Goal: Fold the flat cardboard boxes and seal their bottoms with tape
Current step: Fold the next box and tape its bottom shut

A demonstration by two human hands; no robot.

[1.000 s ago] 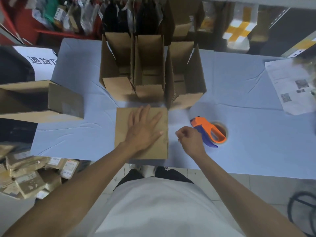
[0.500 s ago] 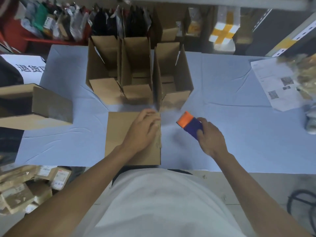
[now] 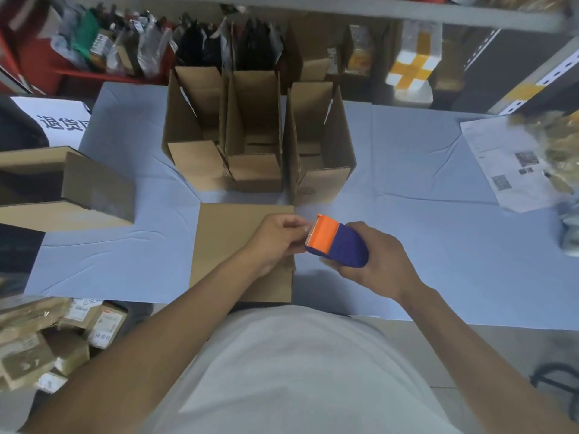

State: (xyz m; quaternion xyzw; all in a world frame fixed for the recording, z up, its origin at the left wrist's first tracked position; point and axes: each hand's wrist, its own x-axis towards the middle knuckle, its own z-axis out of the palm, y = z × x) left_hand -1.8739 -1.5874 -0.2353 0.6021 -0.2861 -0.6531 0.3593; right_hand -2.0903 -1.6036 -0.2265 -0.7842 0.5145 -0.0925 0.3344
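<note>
A cardboard box (image 3: 228,245) sits at the near edge of the blue surface (image 3: 407,239), its closed bottom flaps facing up. Above its right edge, the right hand (image 3: 380,261) has its grip clamped around a tape dispenser (image 3: 336,242), while the left hand (image 3: 275,239) pinches at the dispenser's orange tip. Three open boxes (image 3: 257,142) stand just beyond.

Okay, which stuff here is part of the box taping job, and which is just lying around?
Part of the job:
- tape dispenser, gripped by the right hand
- left hand, fingers at its orange blade end
- cardboard box beneath the hands
- three open boxes behind

Lying about:
- printed paper
- packed parcels, lower left
</note>
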